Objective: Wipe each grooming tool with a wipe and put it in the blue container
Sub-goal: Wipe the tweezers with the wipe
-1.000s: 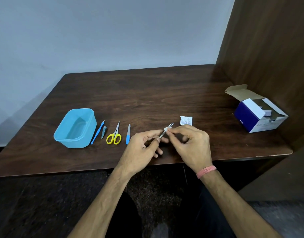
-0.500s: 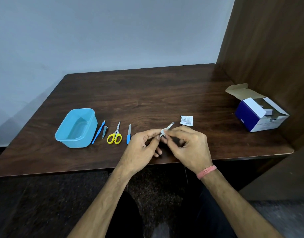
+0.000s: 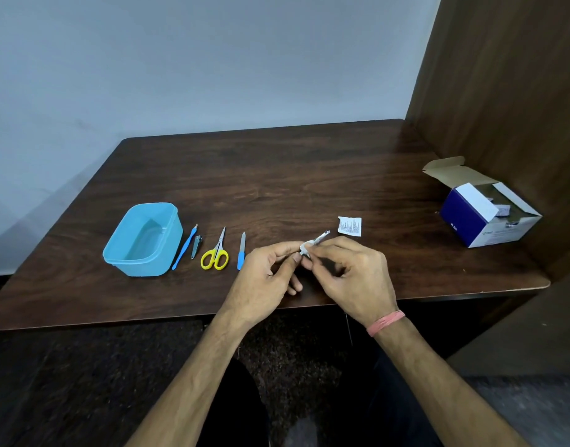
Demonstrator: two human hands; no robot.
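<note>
silvery metal is what's being worked on: a small steel grooming tool point(image 3: 320, 237) is pinched at its near end by the left hand point(image 3: 265, 279), while a small white wipe point(image 3: 306, 246) is pressed around its shaft by the curled fingers of the right hand point(image 3: 351, 279). so the wiping step looks mid-way on this first tool, since the light blue plastic container point(image 3: 145, 240) is seen empty. next, a carry leftward would be needed, over the blue-handled nail file point(image 3: 241, 253), yellow-handled scissors point(image 3: 216, 253), small nail clipper point(image 3: 196, 246) and thin blue pusher point(image 3: 185, 250). open dark wood table point(image 3: 277, 175) is left behind them; the near edge sits just under the hands
</note>
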